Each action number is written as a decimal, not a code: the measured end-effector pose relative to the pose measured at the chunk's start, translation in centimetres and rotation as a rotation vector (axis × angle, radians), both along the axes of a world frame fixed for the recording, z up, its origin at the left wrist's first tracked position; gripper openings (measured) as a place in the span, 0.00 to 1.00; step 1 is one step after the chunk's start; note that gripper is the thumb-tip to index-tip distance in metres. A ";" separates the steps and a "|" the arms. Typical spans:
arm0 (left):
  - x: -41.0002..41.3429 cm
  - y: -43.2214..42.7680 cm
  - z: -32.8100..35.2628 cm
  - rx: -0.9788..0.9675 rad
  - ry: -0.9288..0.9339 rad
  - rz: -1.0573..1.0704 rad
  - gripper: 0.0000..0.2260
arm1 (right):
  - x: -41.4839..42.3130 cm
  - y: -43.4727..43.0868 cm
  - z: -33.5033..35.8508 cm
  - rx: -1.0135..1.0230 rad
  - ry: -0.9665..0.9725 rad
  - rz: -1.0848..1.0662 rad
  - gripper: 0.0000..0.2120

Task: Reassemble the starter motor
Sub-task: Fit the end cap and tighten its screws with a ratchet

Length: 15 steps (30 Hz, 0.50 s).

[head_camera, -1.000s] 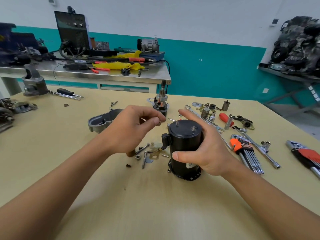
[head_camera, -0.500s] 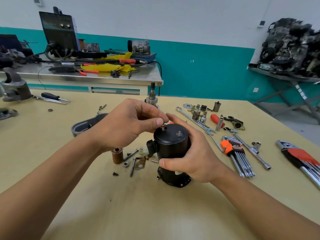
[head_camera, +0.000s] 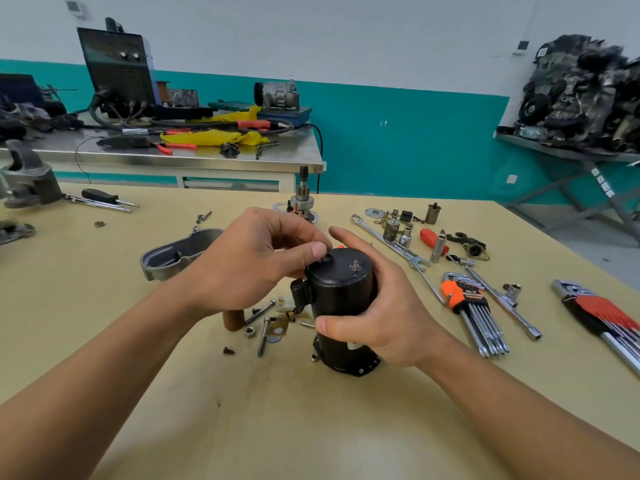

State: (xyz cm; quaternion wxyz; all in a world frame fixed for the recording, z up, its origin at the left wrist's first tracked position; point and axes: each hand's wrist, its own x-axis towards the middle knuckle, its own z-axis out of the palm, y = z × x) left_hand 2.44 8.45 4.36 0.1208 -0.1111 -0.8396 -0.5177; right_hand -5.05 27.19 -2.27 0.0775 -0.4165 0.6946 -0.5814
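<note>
Black cylindrical motor body (head_camera: 341, 299) stands upright on the table, flanged base down. Flat top end shows two small studs; a black connector block sticks out at its upper left side. Armature shaft (head_camera: 303, 195) stands upright behind it. Grey cast housing (head_camera: 173, 258) lies open-side up, to the left.

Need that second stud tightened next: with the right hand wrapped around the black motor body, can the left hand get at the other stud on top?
Probably yes. The left hand is already at the top cap, and the other stud stands uncovered beside it; the right hand holds only the motor body side.
</note>
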 end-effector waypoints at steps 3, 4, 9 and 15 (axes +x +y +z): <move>0.0 0.0 0.2 -0.015 0.001 0.017 0.09 | 0.0 0.0 0.0 0.002 -0.009 0.009 0.47; 0.0 0.2 0.2 -0.014 0.008 0.035 0.08 | 0.1 -0.1 0.0 0.002 -0.012 0.007 0.48; -0.2 0.9 -0.1 0.072 -0.015 0.191 0.09 | 0.3 -0.2 -0.1 -0.020 -0.010 -0.025 0.47; -0.1 1.5 -0.5 0.237 -0.061 0.251 0.12 | 0.4 -0.3 -0.3 -0.034 0.003 -0.047 0.46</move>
